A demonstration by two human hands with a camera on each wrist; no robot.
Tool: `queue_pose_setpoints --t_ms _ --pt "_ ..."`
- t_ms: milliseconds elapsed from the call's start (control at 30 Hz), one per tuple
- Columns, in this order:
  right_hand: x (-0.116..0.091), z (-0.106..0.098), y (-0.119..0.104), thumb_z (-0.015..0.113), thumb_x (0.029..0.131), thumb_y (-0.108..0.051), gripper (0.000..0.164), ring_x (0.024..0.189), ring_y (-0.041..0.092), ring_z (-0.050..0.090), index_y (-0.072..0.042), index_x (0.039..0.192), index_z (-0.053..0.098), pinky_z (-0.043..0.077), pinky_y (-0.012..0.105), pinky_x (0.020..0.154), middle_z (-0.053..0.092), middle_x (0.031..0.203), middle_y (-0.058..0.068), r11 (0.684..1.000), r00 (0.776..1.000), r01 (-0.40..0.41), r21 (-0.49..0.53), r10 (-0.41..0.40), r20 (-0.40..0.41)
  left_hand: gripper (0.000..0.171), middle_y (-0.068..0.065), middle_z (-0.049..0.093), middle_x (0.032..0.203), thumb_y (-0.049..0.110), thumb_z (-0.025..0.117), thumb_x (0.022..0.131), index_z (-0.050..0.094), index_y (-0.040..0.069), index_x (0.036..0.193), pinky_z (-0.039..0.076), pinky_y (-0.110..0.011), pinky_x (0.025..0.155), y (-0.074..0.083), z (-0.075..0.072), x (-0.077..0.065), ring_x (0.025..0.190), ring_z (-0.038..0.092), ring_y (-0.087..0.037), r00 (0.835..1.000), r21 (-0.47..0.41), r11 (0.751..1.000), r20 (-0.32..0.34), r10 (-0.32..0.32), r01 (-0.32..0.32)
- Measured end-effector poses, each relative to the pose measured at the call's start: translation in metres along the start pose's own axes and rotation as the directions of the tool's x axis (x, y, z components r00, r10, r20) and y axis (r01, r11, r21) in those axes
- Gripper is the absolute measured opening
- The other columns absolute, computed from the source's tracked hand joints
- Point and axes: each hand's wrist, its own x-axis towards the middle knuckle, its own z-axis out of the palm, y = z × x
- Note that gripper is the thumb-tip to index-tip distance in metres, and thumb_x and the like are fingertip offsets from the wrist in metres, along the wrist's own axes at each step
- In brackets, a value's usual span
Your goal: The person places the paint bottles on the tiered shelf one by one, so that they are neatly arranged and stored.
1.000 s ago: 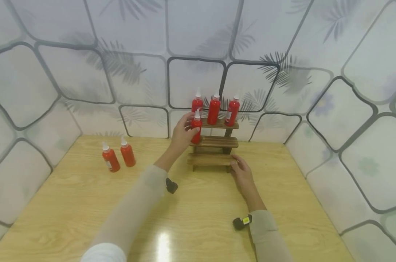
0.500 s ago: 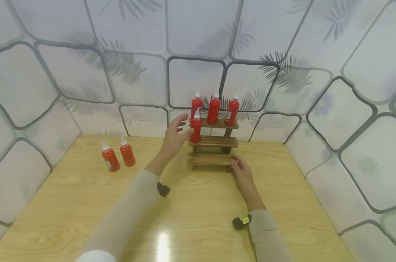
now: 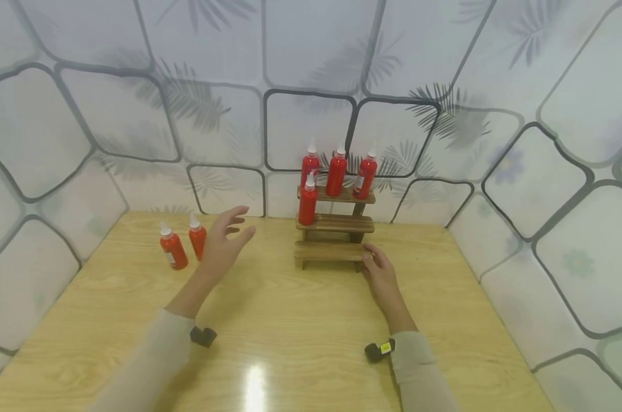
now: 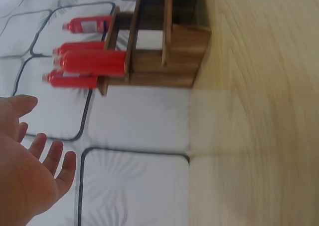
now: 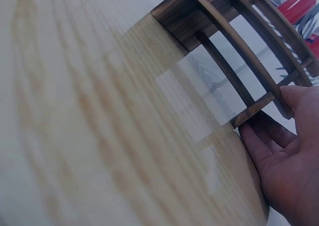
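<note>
A three-step wooden display stand stands against the wall. My right hand holds the right end of its lowest step; in the right wrist view the thumb lies on the step and the fingers are behind the side leg. On the top step stand three red squeeze bottles with white nozzle tips, the middle one among them. Another red bottle stands upright at the left end of the middle step. My left hand is in the air, holding nothing, its fingers spread, beside two red bottles on the table.
Of those two table bottles, the nearer one stands farther left; the other is partly behind my left hand. The wooden table meets patterned walls at the back and sides.
My left hand has let go of the bottle on the middle step and moved left and toward me, near the table bottles. My right hand stays on the stand.
</note>
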Motion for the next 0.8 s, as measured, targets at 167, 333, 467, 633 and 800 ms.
queue_pose_setpoints --t_ms 167,333,467,633,800 --pt "-0.001 0.0 -0.002 0.053 0.105 -0.031 0.053 0.148 0.033 0.035 -0.011 0.152 0.04 0.038 0.039 0.118 0.027 0.164 0.017 0.999 0.999 -0.028 -0.018 0.028 0.015 0.046 -0.014 0.059 0.133 0.021 0.069 0.097 0.056 0.01 0.14 0.052 -0.033 0.099 0.002 -0.043 -0.022 0.114 0.058 -0.018 0.997 0.087 0.995 -0.064 -0.044 0.049" --pt "0.001 -0.002 -0.001 0.05 0.106 -0.027 0.052 0.149 0.035 0.033 -0.01 0.153 0.038 0.036 0.042 0.119 0.026 0.164 0.018 0.999 0.999 -0.037 -0.022 0.038 0.021 0.045 0.001 0.063 0.12 0.022 0.07 0.096 0.057 0.01 0.138 0.051 -0.01 0.082 -0.002 -0.083 -0.041 0.102 0.061 -0.004 0.979 0.121 0.983 -0.166 -0.119 0.14" --pt "0.0 0.0 -0.002 0.051 0.106 -0.031 0.052 0.148 0.034 0.034 -0.012 0.153 0.039 0.036 0.041 0.119 0.027 0.163 0.017 0.999 0.999 -0.032 -0.036 0.032 0.015 0.046 0.015 0.06 0.12 0.022 0.069 0.097 0.056 0.009 0.139 0.048 -0.005 0.083 -0.014 -0.11 -0.049 0.104 0.058 0.005 0.954 0.112 0.972 -0.241 -0.176 0.208" --pt "-0.002 0.001 -0.002 0.054 0.104 -0.035 0.054 0.146 0.034 0.038 -0.012 0.151 0.041 0.039 0.04 0.117 0.031 0.161 0.018 0.998 1.0 -0.002 -0.056 0.002 0.002 0.051 0.002 0.06 0.135 0.028 0.068 0.097 0.053 0.011 0.144 0.045 -0.004 0.083 -0.029 -0.131 -0.049 0.104 0.055 0.009 0.936 0.124 0.954 -0.264 -0.233 0.272" --pt "-0.004 0.001 -0.002 0.053 0.104 -0.035 0.055 0.147 0.034 0.036 -0.011 0.152 0.04 0.038 0.04 0.117 0.03 0.162 0.017 0.998 1.0 0.0 -0.065 0.001 0.011 0.064 -0.017 0.05 0.147 0.031 0.067 0.097 0.042 0.011 0.152 0.044 -0.005 0.085 -0.045 -0.135 -0.044 0.111 0.053 -0.001 0.946 0.163 0.942 -0.19 -0.261 0.293"
